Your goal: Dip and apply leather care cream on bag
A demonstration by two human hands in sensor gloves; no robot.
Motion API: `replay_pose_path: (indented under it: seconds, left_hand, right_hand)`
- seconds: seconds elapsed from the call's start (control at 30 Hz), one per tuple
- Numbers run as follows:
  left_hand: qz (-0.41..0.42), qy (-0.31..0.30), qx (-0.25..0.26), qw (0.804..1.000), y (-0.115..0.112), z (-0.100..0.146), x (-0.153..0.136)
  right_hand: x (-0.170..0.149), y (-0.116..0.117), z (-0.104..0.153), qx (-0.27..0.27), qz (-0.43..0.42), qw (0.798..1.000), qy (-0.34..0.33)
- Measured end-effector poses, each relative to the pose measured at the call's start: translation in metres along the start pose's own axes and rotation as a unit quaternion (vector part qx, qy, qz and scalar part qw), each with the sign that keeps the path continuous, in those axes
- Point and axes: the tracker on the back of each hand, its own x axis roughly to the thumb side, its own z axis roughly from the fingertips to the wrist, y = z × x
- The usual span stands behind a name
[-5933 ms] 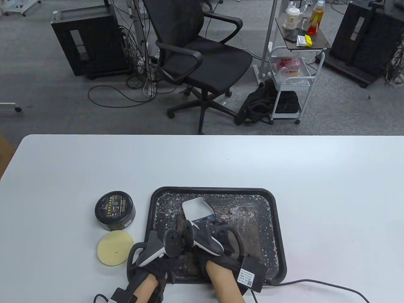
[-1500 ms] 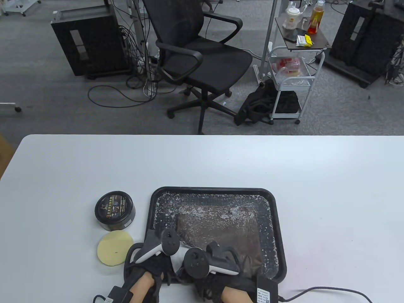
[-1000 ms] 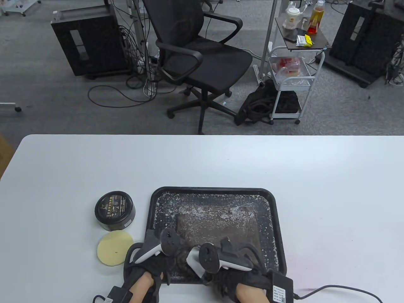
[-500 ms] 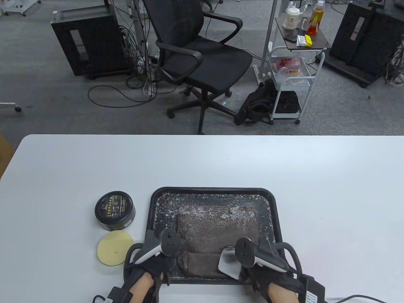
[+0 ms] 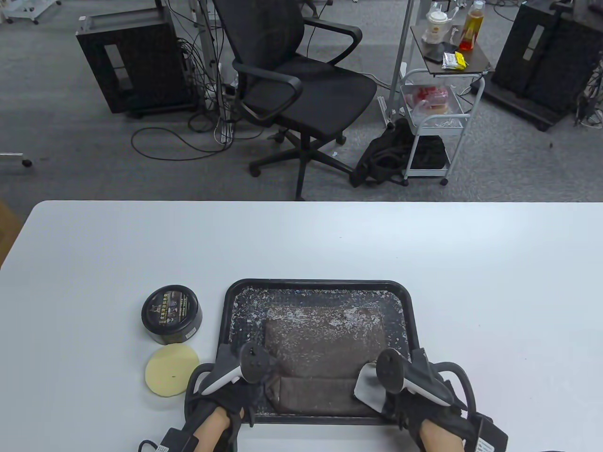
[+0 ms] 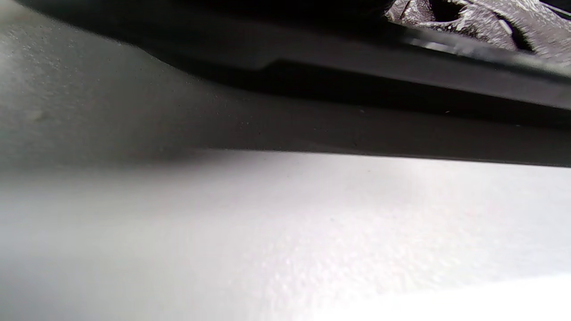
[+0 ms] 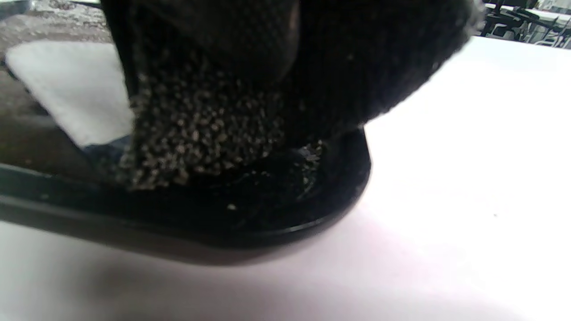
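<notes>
Right hand [image 5: 426,405] pinches white cloth [image 5: 370,388] on the bag [image 5: 325,348] — left hand's [image 5: 231,398] grip unclear.

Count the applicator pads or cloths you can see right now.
2. A round yellow sponge pad lies on the table left of the tray, below the cream tin. A white cloth sits under the right hand at the bag's near-right corner.

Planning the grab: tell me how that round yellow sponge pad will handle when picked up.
The yellow sponge pad is a thin foam-looking disc, so probably light and bendy. Lying flat on the table, it shouldn't roll; its low edge may need pinching.
</notes>
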Motion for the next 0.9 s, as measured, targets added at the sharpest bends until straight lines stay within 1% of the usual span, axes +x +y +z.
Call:
replay_pose_path:
  seconds: [0.1,0.2,0.23,0.27,0.33,0.43,0.5,0.53,0.6,0.67,0.73,0.83,0.9]
  left_hand:
    - [0.001,0.000,-0.001,1.000,0.000,0.000,0.000]
    - [0.000,0.000,0.000,1.000,-0.001,0.000,0.000]
    - [0.000,0.000,-0.001,1.000,-0.001,0.000,0.000]
    - [0.000,0.000,-0.001,1.000,-0.001,0.000,0.000]
    - [0.000,0.000,0.000,1.000,-0.001,0.000,0.000]
    - [0.000,0.001,0.000,1.000,-0.001,0.000,0.000]
    - [-0.001,0.001,0.000,1.000,-0.001,0.000,0.000]
    - [0.000,0.001,-0.001,1.000,-0.001,0.000,0.000]
    - [0.000,0.001,-0.001,1.000,-0.002,0.000,0.000]
    - [0.000,0.001,-0.001,1.000,-0.002,0.000,0.000]
    - [0.000,0.001,-0.001,1.000,-0.002,0.000,0.000]
    - [0.001,0.000,-0.002,1.000,-0.002,0.000,0.000]
    - [0.002,0.000,-0.003,1.000,-0.002,0.000,0.000]
  right_hand:
    - [-0.005,-0.004,0.003,-0.030,-0.029,0.999,-0.004]
    - [-0.012,-0.011,0.009,-0.099,-0.097,0.990,-0.016]
    - [-0.017,-0.015,0.012,-0.135,-0.118,0.984,-0.018]
    - [-0.019,-0.016,0.013,-0.149,-0.126,0.981,-0.018]
    - [-0.030,-0.021,0.019,-0.206,-0.159,0.966,0.000]
    - [-0.049,-0.023,0.024,-0.254,-0.184,0.949,0.034]
    - [-0.062,-0.022,0.025,-0.276,-0.203,0.937,0.061]
    - [-0.066,-0.021,0.026,-0.282,-0.207,0.934,0.070]
    - [-0.083,-0.017,0.027,-0.302,-0.220,0.921,0.114]
    - [-0.093,-0.013,0.027,-0.314,-0.225,0.911,0.146]
    - [-0.100,-0.009,0.027,-0.321,-0.218,0.904,0.179]
    - [-0.108,-0.003,0.024,-0.317,-0.202,0.901,0.217]
    - [-0.113,0.003,0.019,-0.295,-0.202,0.904,0.233]
